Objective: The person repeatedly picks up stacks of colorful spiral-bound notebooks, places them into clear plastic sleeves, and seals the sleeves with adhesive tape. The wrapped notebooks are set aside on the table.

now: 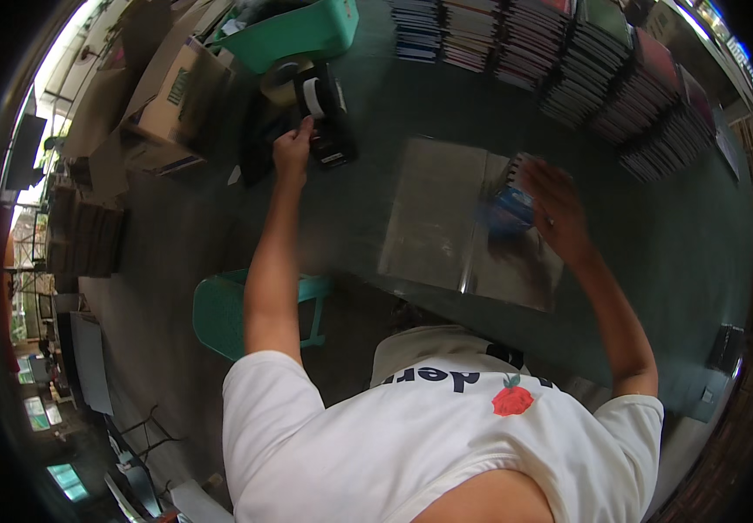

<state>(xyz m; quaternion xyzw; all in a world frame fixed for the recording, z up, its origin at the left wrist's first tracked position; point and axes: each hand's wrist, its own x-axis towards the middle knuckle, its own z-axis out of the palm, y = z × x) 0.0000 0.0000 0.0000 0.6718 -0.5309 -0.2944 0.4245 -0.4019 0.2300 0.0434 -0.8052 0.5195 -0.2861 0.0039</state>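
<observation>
The left hand [292, 150] reaches out at full arm's length, and its fingertips rest on the black desktop tape dispenser [331, 118] with a white roll of tape at its front. Whether the fingers pinch the tape end or only press on the dispenser cannot be told. The dispenser stands on the dark green table [655, 253], toward its far left edge, just beside a roll of clear tape [282, 80] and near a green plastic bin [302, 35].

The right hand [555, 213] is blurred. It lies over a small blue spiral-bound notebook [509, 202], with the fingers curled about it, though the exact hold is too smeared to read. The notebook sits on the right part of a clear plastic sheet [437, 213] spread flat on the table in front of the person.

Along the far edge of the table run rows of stacked dark notebooks [586, 70]. A brown cardboard box [171, 100] stands on the floor to the left, and a green plastic chair [219, 309] stands beside the person's left arm.
</observation>
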